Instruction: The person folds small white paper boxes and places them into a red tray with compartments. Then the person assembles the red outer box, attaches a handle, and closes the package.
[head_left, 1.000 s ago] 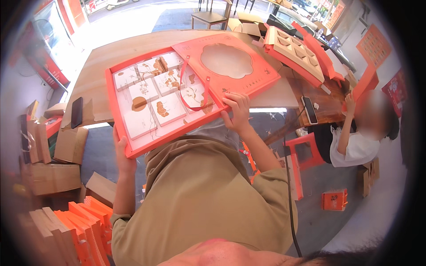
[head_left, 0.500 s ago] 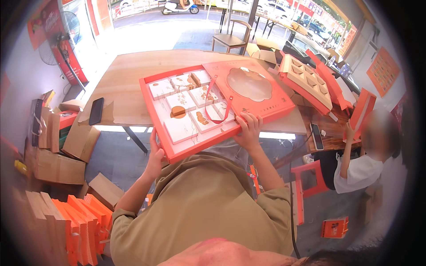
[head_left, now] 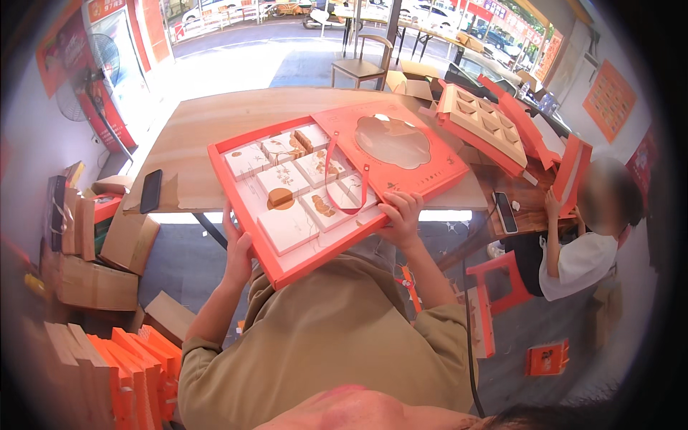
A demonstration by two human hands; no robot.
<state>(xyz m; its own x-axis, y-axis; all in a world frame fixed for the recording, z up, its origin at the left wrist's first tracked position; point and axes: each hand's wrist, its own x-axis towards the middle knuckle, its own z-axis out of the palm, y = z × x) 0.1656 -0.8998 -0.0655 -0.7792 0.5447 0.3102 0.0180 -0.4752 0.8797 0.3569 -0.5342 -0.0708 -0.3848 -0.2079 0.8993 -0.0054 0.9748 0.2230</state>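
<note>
I hold a large orange gift box (head_left: 244,215) open in front of me, above my lap. Several small white packets (head_left: 285,226) with brown prints lie in its compartments. Its orange lid (head_left: 401,147), with a scalloped clear window, is folded back onto the wooden table (head_left: 208,129). My left hand (head_left: 236,247) grips the box's near left edge. My right hand (head_left: 401,215) grips the near right edge, next to a red ribbon loop (head_left: 345,188) lying over the packets.
A black phone (head_left: 150,190) lies at the table's left edge. Another open box with a beige tray (head_left: 484,125) stands at the right. A seated person (head_left: 580,251) is at the right beside an orange stool (head_left: 494,294). Cardboard cartons (head_left: 93,265) and orange flat boxes (head_left: 136,373) stack at left.
The gift box has shifted right and nearer to me in view. Both hands keep their hold on its near edge. The seated person stays at the right.
</note>
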